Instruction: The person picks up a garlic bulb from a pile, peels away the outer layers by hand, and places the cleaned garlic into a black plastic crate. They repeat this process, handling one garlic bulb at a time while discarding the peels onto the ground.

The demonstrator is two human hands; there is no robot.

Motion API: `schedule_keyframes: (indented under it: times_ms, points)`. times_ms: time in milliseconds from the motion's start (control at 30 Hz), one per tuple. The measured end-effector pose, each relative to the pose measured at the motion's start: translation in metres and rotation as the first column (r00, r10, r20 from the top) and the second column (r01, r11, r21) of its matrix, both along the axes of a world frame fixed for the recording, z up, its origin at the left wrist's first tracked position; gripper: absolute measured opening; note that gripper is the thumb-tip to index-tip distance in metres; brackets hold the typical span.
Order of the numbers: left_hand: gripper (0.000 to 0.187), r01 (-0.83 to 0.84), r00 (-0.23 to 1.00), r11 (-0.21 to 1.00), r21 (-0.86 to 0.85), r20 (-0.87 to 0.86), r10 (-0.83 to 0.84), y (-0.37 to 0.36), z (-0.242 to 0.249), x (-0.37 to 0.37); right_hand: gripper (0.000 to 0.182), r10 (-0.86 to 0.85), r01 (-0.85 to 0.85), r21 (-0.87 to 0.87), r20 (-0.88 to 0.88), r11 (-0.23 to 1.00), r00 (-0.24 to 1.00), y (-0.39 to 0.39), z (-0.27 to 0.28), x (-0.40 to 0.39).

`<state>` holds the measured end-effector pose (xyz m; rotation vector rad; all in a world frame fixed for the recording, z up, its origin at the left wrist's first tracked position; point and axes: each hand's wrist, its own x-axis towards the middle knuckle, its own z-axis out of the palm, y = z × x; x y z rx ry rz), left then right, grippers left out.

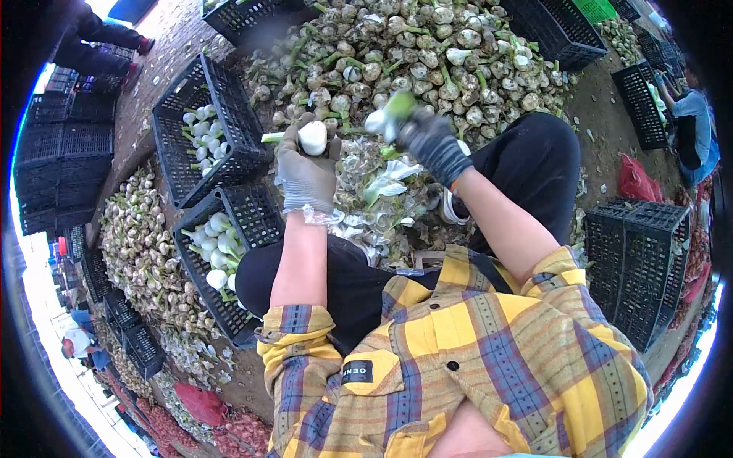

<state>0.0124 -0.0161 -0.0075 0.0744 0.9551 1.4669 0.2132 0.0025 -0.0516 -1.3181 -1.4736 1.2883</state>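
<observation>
My left hand (308, 166), in a grey work glove, is closed round a clean white garlic bulb (312, 139) whose cut green stem points left. Slightly higher and to the right, my right hand (434, 145) wears a dark striped glove and is smeared by motion. At its fingers shows a blurred green and white piece of garlic (397, 111); whether it is a bulb or peel I cannot tell. Between and below the hands lie loose garlic skins (382, 183). A large heap of unpeeled garlic (450, 65) rises just beyond them.
Two black crates (248, 126) (256, 221) with white bulbs stand left of my legs. Another garlic pile (141, 237) lies farther left. Stacked crates (637, 263) and a red mesh sack (640, 180) are at right. A person (693, 126) sits at far right; another stands upper left.
</observation>
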Motion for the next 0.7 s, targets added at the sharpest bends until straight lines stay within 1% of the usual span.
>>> schedule_keyframes:
  times_ms: [33, 67, 100, 133, 200, 233, 267, 300, 333, 367, 467, 500, 600, 633, 700]
  points:
    - [0.039, -0.019, 0.998, 1.0, -0.015, -0.066, 0.018, -0.001, -0.001, 0.001, 0.029, 0.207, -0.277, 0.172, 0.339, 0.945, 0.918, -0.005, 0.008, 0.0]
    - [0.042, -0.034, 0.991, 0.999, -0.031, -0.133, 0.03, -0.003, -0.002, 0.004, 0.034, 0.105, -0.349, 0.282, 0.625, 0.894, 0.774, -0.022, 0.01, 0.0]
    - [0.045, -0.05, 0.979, 0.998, -0.046, -0.199, 0.04, -0.004, -0.003, 0.007, 0.039, 0.032, -0.331, 0.325, 0.669, 0.886, 0.743, -0.032, 0.009, -0.004]
    - [0.047, -0.024, 0.948, 1.0, -0.015, -0.317, 0.018, -0.005, -0.001, 0.01, 0.045, -0.042, -0.318, 0.37, 0.707, 0.873, 0.706, -0.035, 0.009, -0.009]
    - [0.051, 0.04, 0.842, 0.999, 0.032, -0.54, -0.016, -0.008, 0.002, 0.014, 0.05, 0.168, -0.272, 0.196, 0.427, 0.942, 0.889, -0.02, 0.01, -0.015]
    - [0.055, 0.042, 0.831, 0.998, 0.046, -0.556, -0.009, -0.008, 0.001, 0.015, 0.053, 0.237, -0.269, 0.101, 0.248, 0.958, 0.939, -0.014, 0.014, -0.018]
    - [0.055, 0.08, 0.814, 0.994, 0.07, -0.58, -0.025, -0.009, 0.002, 0.018, 0.053, 0.239, -0.231, -0.12, 0.061, 0.966, 0.969, -0.013, 0.019, -0.022]
    - [0.055, 0.12, 0.796, 0.988, 0.095, -0.604, -0.038, -0.01, 0.004, 0.02, 0.053, 0.191, -0.222, -0.336, -0.123, 0.916, 0.974, -0.011, 0.026, -0.025]
    - [0.055, 0.158, 0.778, 0.98, 0.12, -0.626, -0.049, -0.012, 0.005, 0.023, 0.053, 0.098, -0.244, -0.528, -0.289, 0.813, 0.952, -0.009, 0.033, -0.028]
    - [0.057, 0.207, 0.718, 0.976, 0.061, -0.688, -0.11, -0.015, 0.004, 0.021, 0.051, 0.116, -0.267, -0.534, -0.299, 0.802, 0.947, -0.007, 0.038, -0.03]
    - [0.051, 0.297, 0.708, 0.933, 0.204, -0.702, -0.072, -0.016, 0.001, 0.028, 0.043, 0.175, -0.343, -0.551, -0.335, 0.761, 0.926, -0.006, 0.056, -0.036]
    - [0.046, 0.325, 0.636, 0.936, 0.138, -0.764, -0.109, -0.019, -0.002, 0.023, 0.04, 0.176, -0.32, -0.516, -0.308, 0.795, 0.935, -0.008, 0.066, -0.036]
    - [0.042, 0.284, 0.713, 0.938, 0.197, -0.698, -0.07, -0.016, -0.002, 0.028, 0.04, 0.106, -0.313, -0.484, -0.407, 0.817, 0.907, -0.011, 0.059, -0.034]
    - [0.042, 0.297, 0.696, 0.939, 0.174, -0.713, -0.088, -0.017, -0.003, 0.027, 0.033, 0.107, -0.277, -0.492, -0.346, 0.825, 0.932, -0.012, 0.068, -0.032]
    - [0.041, 0.327, 0.657, 0.936, 0.129, -0.743, -0.127, -0.019, -0.005, 0.024, 0.029, 0.164, -0.258, -0.377, -0.264, 0.889, 0.951, -0.009, 0.047, -0.029]
